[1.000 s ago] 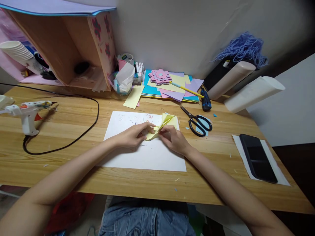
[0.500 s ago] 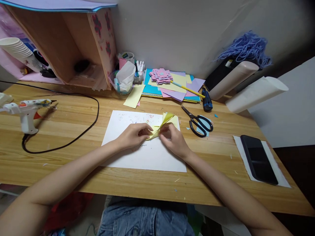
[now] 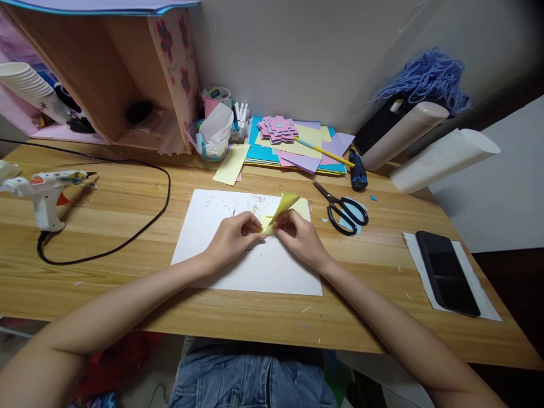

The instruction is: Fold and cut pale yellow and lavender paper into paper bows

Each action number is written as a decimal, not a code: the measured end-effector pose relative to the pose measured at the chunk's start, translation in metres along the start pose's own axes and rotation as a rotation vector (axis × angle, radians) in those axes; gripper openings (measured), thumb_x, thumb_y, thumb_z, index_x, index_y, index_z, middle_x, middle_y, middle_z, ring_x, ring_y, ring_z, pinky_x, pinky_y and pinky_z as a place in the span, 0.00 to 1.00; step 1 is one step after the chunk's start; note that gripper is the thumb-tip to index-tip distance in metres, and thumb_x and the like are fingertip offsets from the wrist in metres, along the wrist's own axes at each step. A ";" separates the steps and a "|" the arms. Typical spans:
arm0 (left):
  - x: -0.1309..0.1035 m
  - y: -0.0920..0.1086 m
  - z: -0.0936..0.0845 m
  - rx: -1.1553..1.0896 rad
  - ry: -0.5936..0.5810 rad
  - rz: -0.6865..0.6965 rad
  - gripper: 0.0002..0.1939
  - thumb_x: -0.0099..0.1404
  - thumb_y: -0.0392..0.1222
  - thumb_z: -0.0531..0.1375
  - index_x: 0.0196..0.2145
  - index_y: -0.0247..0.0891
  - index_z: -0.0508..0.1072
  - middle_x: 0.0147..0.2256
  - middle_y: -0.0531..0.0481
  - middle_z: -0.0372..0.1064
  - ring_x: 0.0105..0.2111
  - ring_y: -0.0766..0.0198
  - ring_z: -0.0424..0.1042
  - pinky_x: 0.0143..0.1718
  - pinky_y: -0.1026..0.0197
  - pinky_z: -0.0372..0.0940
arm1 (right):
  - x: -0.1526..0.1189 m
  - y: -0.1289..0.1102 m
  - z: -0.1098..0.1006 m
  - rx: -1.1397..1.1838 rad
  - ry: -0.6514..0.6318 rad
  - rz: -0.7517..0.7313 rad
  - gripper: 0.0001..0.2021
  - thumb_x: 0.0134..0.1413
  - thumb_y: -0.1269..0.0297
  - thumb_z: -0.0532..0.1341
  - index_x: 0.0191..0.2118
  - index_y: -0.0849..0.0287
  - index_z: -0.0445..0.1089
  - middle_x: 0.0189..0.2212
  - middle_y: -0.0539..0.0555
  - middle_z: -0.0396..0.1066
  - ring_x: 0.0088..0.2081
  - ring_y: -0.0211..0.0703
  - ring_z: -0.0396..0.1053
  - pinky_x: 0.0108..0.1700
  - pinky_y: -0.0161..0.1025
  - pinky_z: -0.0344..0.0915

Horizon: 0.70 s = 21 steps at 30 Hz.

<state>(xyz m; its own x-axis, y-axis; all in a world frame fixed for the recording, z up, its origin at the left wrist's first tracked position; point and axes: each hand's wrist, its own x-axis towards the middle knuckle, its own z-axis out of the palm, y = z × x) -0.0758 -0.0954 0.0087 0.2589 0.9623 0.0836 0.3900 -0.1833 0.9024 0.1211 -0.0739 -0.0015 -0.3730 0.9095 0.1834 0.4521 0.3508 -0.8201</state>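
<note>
Left hand [image 3: 232,237] and right hand [image 3: 302,238], fingertips pinching folded yellow paper [image 3: 284,207], scissors [image 3: 345,212] at two o'clock, glue gun [image 3: 47,192] at ten o'clock.

Counter [image 3: 140,290] evenly lit, w/ soft shadows cast under arms [image 3: 153,280]; top R corner darkened; edges stretched by wide-angle lens; fine detail slightly blurred.

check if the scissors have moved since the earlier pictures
No, the scissors have not visibly moved: judged against the white sheet, they lie in the same place to its right, handles over the light blue paper.
</note>
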 end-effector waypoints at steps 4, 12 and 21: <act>0.001 0.000 0.002 -0.058 0.024 -0.064 0.08 0.54 0.39 0.63 0.33 0.37 0.69 0.32 0.49 0.72 0.33 0.64 0.71 0.35 0.59 0.68 | 0.000 0.001 -0.001 0.043 -0.029 0.019 0.04 0.52 0.67 0.58 0.35 0.58 0.64 0.31 0.53 0.68 0.33 0.42 0.66 0.35 0.40 0.64; 0.001 -0.001 0.005 -0.035 0.069 -0.052 0.09 0.54 0.37 0.63 0.34 0.38 0.68 0.31 0.51 0.72 0.32 0.64 0.72 0.34 0.59 0.67 | 0.002 0.003 0.001 -0.018 0.012 0.016 0.03 0.49 0.69 0.59 0.32 0.58 0.68 0.30 0.53 0.70 0.33 0.43 0.67 0.35 0.42 0.64; 0.003 -0.001 0.005 0.001 0.061 -0.047 0.10 0.53 0.35 0.63 0.34 0.38 0.68 0.32 0.52 0.72 0.33 0.64 0.71 0.34 0.61 0.66 | 0.002 0.006 0.007 0.040 0.079 0.090 0.03 0.47 0.66 0.62 0.30 0.58 0.71 0.29 0.53 0.72 0.31 0.43 0.69 0.34 0.42 0.66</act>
<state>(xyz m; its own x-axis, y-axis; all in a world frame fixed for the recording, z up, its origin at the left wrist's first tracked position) -0.0709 -0.0935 0.0060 0.1863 0.9802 0.0670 0.4017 -0.1382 0.9053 0.1173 -0.0718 -0.0100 -0.2663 0.9523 0.1489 0.4476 0.2590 -0.8559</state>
